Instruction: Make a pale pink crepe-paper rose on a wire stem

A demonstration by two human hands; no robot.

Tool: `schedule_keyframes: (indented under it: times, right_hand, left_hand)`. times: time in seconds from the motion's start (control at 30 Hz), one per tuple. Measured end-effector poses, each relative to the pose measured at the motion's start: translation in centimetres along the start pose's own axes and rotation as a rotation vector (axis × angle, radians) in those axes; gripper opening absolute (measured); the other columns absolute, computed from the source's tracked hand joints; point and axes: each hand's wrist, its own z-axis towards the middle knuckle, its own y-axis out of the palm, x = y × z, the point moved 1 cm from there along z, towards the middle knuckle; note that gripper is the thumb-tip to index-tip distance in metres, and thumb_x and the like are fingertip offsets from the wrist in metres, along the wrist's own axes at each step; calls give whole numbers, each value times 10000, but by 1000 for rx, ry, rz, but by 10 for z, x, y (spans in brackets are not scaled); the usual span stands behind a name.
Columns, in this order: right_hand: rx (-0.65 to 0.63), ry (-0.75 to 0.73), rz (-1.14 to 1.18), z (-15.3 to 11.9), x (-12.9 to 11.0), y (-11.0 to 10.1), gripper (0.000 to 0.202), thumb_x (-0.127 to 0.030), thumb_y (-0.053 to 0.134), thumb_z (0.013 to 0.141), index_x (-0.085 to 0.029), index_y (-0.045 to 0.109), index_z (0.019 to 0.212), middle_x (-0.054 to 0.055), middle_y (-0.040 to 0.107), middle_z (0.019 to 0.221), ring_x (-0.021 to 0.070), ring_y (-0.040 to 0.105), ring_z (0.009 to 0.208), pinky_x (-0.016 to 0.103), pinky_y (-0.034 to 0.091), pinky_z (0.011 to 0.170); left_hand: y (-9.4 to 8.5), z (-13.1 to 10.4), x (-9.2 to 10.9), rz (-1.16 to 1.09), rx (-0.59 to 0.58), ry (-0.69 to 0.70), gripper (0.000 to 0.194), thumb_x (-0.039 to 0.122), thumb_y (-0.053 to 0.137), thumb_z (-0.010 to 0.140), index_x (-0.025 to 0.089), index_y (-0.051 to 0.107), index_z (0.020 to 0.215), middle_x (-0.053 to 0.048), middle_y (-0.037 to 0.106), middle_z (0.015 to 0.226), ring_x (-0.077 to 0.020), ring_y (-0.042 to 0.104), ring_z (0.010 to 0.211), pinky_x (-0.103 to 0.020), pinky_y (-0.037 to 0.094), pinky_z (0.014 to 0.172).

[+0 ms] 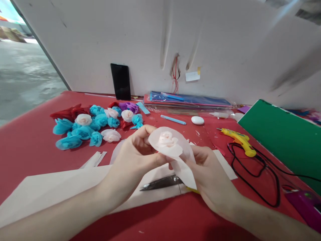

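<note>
Both hands hold a pale pink paper flower up over the table, its rolled petals facing up. My left hand pinches the flower's base and left edge between thumb and fingers. On the other side, my right hand grips the loose end of the paper strip, which hangs down from the bloom. Some of the right fingers are hidden behind the paper. Below the hands, scissors lie on a long pale paper sheet, their handles mostly covered by the strip and right hand.
Blue, red, purple and pale pink paper flowers are heaped at the left. A yellow glue gun with a black cord lies right, near a green board. A phone leans on the wall. A white oval object sits behind the hands.
</note>
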Motion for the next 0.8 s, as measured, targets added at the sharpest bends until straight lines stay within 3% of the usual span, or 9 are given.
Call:
schedule_keyframes:
  times: [0.2,0.3,0.4,0.53,0.6,0.73,0.8]
  right_hand:
    - [-63,25,15,0,-2,1,85,-277,803,753,-203,774,722,-26,620,656,81,512,613,180,414,591]
    - [-114,4,7,-1,-3,-1,218,-424,685,867,-237,790,829,5,661,736,123,559,677,232,459,656]
    - [-124,-55,-81,-4,-7,-2,268,-507,689,847,-264,783,911,8,663,797,147,572,731,263,470,695]
    - [67,-64,-306,-6,-8,1,199,-376,833,697,-244,765,829,-17,631,730,132,523,675,230,427,589]
    - [163,-65,-349,-6,-6,3,153,-369,805,723,-228,759,755,-20,633,698,119,514,652,218,418,571]
    - [103,-62,-188,-4,-4,3,20,-248,794,723,-242,778,713,-40,671,679,97,564,655,194,475,618]
    - [68,-36,-96,-3,-3,2,67,-204,791,721,-244,775,670,-51,664,644,80,565,613,178,479,592]
  left_hand:
    - [3,-1,5,71,37,10,216,75,767,718,198,592,747,51,682,698,-103,609,614,-167,524,540]
    - [2,-1,4,120,83,29,220,130,799,686,208,604,751,32,677,742,-151,619,689,-219,534,575]
    - [-1,-1,3,153,125,42,218,146,798,687,222,608,760,19,686,795,-176,630,742,-250,532,636]
    - [-1,-3,2,150,146,19,254,158,814,672,228,582,750,21,675,782,-184,635,764,-271,543,704]
    - [0,-4,2,135,137,7,270,149,812,676,228,567,757,35,655,759,-160,617,741,-241,535,688]
    - [3,-3,3,95,55,-8,249,185,779,746,223,533,757,44,636,737,-139,602,703,-219,525,645]
    - [5,-2,3,72,6,-10,226,182,756,777,221,533,774,44,652,739,-131,608,687,-215,518,635]
